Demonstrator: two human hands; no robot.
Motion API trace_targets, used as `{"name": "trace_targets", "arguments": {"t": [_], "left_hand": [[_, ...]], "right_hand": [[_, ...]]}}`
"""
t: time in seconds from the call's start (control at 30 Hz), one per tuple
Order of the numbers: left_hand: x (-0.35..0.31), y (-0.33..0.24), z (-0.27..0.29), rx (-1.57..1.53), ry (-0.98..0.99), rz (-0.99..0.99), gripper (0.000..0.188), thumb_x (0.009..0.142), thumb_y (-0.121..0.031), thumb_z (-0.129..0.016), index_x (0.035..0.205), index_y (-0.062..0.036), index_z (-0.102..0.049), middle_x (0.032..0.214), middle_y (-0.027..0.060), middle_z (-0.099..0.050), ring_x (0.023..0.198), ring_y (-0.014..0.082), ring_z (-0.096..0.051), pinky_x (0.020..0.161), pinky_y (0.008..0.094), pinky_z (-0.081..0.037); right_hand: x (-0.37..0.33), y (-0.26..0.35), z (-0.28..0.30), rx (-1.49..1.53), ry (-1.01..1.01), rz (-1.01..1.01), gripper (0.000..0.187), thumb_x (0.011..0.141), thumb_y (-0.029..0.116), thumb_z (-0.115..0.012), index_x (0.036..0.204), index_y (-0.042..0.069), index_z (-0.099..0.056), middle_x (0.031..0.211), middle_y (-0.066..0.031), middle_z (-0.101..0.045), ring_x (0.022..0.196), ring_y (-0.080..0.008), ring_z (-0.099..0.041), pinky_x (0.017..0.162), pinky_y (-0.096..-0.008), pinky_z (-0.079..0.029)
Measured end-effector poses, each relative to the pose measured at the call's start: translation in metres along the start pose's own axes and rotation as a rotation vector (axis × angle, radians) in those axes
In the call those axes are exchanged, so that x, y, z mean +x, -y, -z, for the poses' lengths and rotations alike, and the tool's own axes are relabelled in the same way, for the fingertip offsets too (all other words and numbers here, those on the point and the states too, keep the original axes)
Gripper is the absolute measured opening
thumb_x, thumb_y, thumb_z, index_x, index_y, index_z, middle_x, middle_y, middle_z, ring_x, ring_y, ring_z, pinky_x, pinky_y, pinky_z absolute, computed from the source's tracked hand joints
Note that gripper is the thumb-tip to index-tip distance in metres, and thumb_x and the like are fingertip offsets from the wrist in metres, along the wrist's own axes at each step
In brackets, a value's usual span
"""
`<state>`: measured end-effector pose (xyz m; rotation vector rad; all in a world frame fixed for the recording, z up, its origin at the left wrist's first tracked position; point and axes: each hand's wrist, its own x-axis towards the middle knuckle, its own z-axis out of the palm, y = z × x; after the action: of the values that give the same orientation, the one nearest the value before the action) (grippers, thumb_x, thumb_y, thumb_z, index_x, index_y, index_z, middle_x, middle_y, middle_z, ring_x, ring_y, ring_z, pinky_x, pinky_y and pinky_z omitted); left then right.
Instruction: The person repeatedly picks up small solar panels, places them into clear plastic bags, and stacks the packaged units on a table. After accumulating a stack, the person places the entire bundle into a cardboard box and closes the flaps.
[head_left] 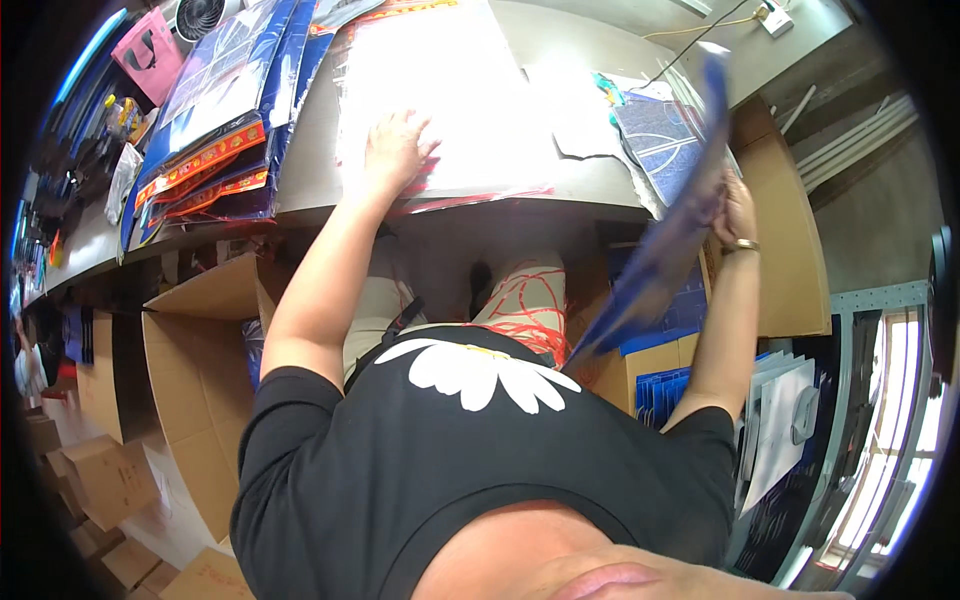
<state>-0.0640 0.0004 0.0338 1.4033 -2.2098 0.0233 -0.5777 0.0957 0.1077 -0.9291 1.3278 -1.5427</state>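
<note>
My left hand [396, 150] lies with its fingers apart on a large, glaring white flat packet [450, 90] in clear film with a red edge. The packet rests on the table in front of me. At the right, my right hand [736, 208] grips the edge of a flat blue bag [665, 250]. That bag is held upright, seen nearly edge-on, slanting from above the table down toward my lap. Part of my right fingers is hidden by it. Just behind it on the table lies a blue printed packet [660, 140] with white lines.
At the left of the grey table [310, 165] are stacked blue packets [215, 95] with orange bands. Beyond them stand a pink bag [148, 55] and a fan [200, 15]. Cardboard boxes stand below left [200, 370] and beside my right arm [785, 250]. Blue bags [662, 395] fill the lower-right box.
</note>
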Motion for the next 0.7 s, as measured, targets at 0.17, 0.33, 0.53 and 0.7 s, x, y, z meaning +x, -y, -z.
{"name": "trace_targets", "arguments": {"t": [0.17,0.33,0.53,0.7], "left_hand": [[0.018,0.028,-0.016,-0.095,0.168,-0.028,0.024,0.086,-0.023,-0.064,0.104,-0.0084,-0.07,0.102,0.0093,-0.066,0.095,0.0293,-0.062,0.087,0.039,-0.048],[0.03,0.026,0.0,-0.299,0.254,-0.026,0.023,0.089,-0.02,-0.062,0.106,-0.0064,-0.069,0.107,0.0116,-0.067,0.099,0.0265,-0.064,0.089,0.0345,-0.048],[0.061,0.034,0.026,-0.439,0.355,0.08,0.022,0.089,-0.015,-0.062,0.107,-0.0042,-0.068,0.101,0.0106,-0.07,0.091,0.0191,-0.065,0.084,0.0328,-0.05],[0.073,0.018,0.009,-0.57,0.31,0.106,0.023,0.091,-0.021,-0.061,0.108,-0.0069,-0.068,0.1,0.007,-0.069,0.092,0.0165,-0.064,0.085,0.0317,-0.049]], "right_hand": [[0.002,-0.021,-0.024,0.217,0.099,0.097,0.026,0.094,0.01,-0.058,0.118,0.002,-0.059,0.114,-0.0058,-0.063,0.106,-0.0133,-0.058,0.095,-0.0271,-0.045],[0.006,-0.017,-0.015,0.192,0.051,0.134,0.027,0.094,0.006,-0.054,0.12,0.0,-0.057,0.117,-0.0079,-0.062,0.109,-0.0149,-0.057,0.098,-0.0283,-0.044],[0.039,0.033,-0.028,0.268,0.369,-0.099,0.027,0.096,0.014,-0.051,0.12,0.001,-0.054,0.11,-0.0066,-0.064,0.099,-0.0149,-0.061,0.088,-0.0288,-0.049],[0.018,0.02,-0.139,-0.076,0.671,-0.266,0.022,0.09,0.019,-0.063,0.106,0.004,-0.061,0.096,-0.0027,-0.065,0.085,-0.0113,-0.062,0.076,-0.0266,-0.051]]}}
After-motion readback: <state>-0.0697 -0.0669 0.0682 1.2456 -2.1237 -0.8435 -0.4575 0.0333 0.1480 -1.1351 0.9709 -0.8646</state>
